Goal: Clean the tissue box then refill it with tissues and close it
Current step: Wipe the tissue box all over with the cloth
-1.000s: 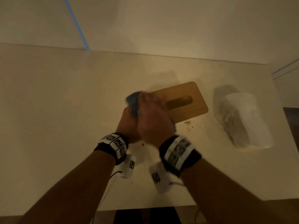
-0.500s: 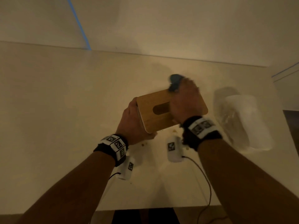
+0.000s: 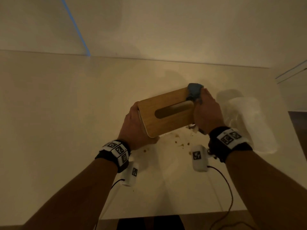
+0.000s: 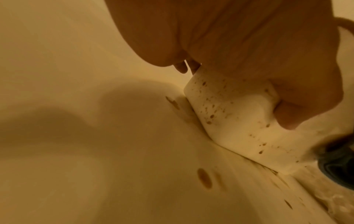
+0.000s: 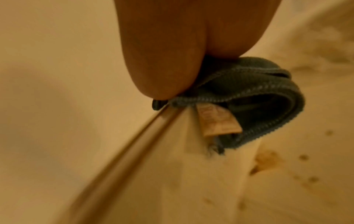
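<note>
The tissue box (image 3: 166,112), wooden slotted lid on and brown-speckled, sits tilted on the white table (image 3: 66,113), left hand (image 3: 134,128) gripping its near end, right hand (image 3: 206,113) pinching a blue cloth (image 3: 194,92) against the far end: cleaning step underway; next, likely wiping the remaining specks.

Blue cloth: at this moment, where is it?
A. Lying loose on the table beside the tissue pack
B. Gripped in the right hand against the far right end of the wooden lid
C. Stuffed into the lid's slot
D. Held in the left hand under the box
B. The right hand grips the blue cloth against the right end of the tissue box, while the left hand holds the opposite end.
</note>
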Demonstrator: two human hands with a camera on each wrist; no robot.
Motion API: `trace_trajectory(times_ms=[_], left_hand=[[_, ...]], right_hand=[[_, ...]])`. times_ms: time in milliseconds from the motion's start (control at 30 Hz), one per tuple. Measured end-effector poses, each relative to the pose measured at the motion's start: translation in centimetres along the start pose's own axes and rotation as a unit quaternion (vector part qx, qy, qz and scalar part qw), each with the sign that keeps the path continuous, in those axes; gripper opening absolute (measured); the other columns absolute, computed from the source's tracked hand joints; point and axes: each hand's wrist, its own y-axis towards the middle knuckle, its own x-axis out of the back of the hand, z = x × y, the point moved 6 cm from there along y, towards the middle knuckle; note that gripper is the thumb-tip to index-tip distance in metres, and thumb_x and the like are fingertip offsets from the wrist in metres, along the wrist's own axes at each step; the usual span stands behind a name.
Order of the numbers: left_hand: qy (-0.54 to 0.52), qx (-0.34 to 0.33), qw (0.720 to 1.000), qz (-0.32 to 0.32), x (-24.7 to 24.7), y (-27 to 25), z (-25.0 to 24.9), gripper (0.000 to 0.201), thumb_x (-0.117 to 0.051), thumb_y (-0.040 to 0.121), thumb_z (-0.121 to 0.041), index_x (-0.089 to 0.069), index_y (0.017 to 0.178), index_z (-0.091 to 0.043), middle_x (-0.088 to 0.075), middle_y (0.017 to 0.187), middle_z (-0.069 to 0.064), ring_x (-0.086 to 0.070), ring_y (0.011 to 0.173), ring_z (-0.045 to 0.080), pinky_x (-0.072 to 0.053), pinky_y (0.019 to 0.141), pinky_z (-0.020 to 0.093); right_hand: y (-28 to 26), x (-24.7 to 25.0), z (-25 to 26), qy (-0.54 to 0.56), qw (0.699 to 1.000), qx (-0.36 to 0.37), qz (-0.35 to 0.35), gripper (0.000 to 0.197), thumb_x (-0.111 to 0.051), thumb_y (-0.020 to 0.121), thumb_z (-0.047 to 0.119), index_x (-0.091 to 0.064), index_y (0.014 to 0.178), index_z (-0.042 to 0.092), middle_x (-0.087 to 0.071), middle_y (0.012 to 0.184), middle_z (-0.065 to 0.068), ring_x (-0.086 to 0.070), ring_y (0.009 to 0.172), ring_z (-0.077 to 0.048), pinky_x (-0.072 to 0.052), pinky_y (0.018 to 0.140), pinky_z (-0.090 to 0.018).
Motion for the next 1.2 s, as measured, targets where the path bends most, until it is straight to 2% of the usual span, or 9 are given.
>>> trace_trajectory(times_ms=[100,200,300,400,533,700,833,967,1200], left_hand=[[-0.024,0.001,1.0,0.003,0.6,0.0,-0.6,0.125,-0.094,0.045,-0.041,-0.021,0.146,-0.025,-0.044,0.135,-0.011,-0.05,0.118,0.01,-0.052,0.098,0.04],[-0.076,0.01,0.997,0.019,1.1,-0.1,-0.9,0.127,-0.095,0.047,-0.042,-0.019,0.149,-0.03,-0.045,0.136,-0.017,-0.047,0.121,0.003,-0.047,0.101,0.033],[-0.145,0.072,0.986,0.045,1.5,-0.4,-1.3,0.139,-0.092,0.056,-0.05,0.003,0.156,-0.035,-0.045,0.144,-0.011,-0.045,0.13,0.007,-0.043,0.099,0.025],[-0.225,0.134,0.963,0.056,1.5,-1.0,-2.2,0.125,-0.083,0.061,-0.064,0.002,0.152,-0.049,-0.052,0.141,-0.001,-0.059,0.117,0.012,-0.05,0.08,0.017],[-0.217,0.173,0.958,0.067,2.6,-1.8,-3.1,0.111,-0.064,0.059,-0.082,-0.012,0.151,-0.048,-0.034,0.154,0.006,-0.042,0.126,0.013,-0.044,0.092,0.03],[-0.116,0.067,0.975,0.176,3.5,-2.8,-3.8,0.121,-0.097,0.053,-0.037,-0.019,0.144,-0.054,-0.025,0.147,-0.02,-0.041,0.135,0.016,-0.052,0.102,0.035],[-0.004,0.049,0.994,0.101,3.9,-2.5,-3.4,0.128,-0.092,0.038,-0.052,-0.023,0.145,-0.034,-0.032,0.143,-0.011,-0.041,0.131,0.012,-0.048,0.106,0.047],[0.04,0.022,0.998,0.049,4.0,-2.9,-3.8,0.115,-0.091,0.039,-0.052,-0.031,0.136,-0.036,-0.049,0.131,-0.014,-0.053,0.118,0.012,-0.052,0.096,0.045],[0.029,-0.05,0.998,0.015,3.5,-3.6,-5.5,0.061,-0.064,0.08,-0.04,-0.053,0.131,-0.009,-0.061,0.128,0.01,-0.06,0.115,0.022,-0.051,0.098,0.043]], right_hand=[[0.5,1.1,-1.2,0.14,0.987,-0.081,-0.021,0.032,-0.037,0.104,0.026,-0.06,0.126,0.019,-0.06,0.131,-0.018,-0.056,0.116,-0.04,-0.045,0.103,-0.049],[0.1,2.0,-2.8,0.373,0.915,-0.149,-0.026,0.026,-0.044,0.103,0.027,-0.067,0.103,0.014,-0.06,0.12,-0.033,-0.057,0.107,-0.052,-0.045,0.095,-0.067],[-1.6,2.9,-3.9,0.508,0.843,-0.171,-0.037,0.029,-0.043,0.105,0.023,-0.069,0.113,0.013,-0.07,0.116,-0.015,-0.064,0.108,-0.039,-0.052,0.096,-0.055],[-4.0,2.1,-4.2,0.535,0.829,-0.164,-0.004,0.032,-0.042,0.105,0.027,-0.066,0.124,0.018,-0.068,0.124,-0.004,-0.063,0.114,-0.027,-0.051,0.098,-0.044],[-5.5,0.8,-4.1,0.514,0.844,-0.151,-0.005,0.027,-0.044,0.105,0.026,-0.065,0.122,0.031,-0.065,0.116,0.021,-0.06,0.111,-0.008,-0.048,0.099,-0.035],[-4.7,0.6,-4.4,0.39,0.91,-0.139,-0.013,0.028,-0.044,0.101,0.035,-0.064,0.12,0.036,-0.065,0.119,0.005,-0.059,0.111,-0.027,-0.048,0.102,-0.055],[-4.4,0.4,-2.3,0.317,0.947,-0.06,-0.007,0.042,-0.039,0.105,0.031,-0.044,0.146,0.039,-0.046,0.15,0.005,-0.046,0.132,-0.021,-0.037,0.113,-0.042],[-5.1,-0.7,0.0,0.14,0.989,-0.036,-0.016,0.054,-0.031,0.106,0.033,-0.02,0.158,0.021,-0.016,0.165,-0.004,-0.016,0.151,-0.025,-0.016,0.123,-0.046],[-14.0,-4.4,13.9,-0.017,0.975,0.216,0.043,0.055,-0.02,0.105,0.043,-0.011,0.157,0.027,-0.004,0.166,0.004,0.006,0.153,-0.016,0.002,0.124,-0.044]])
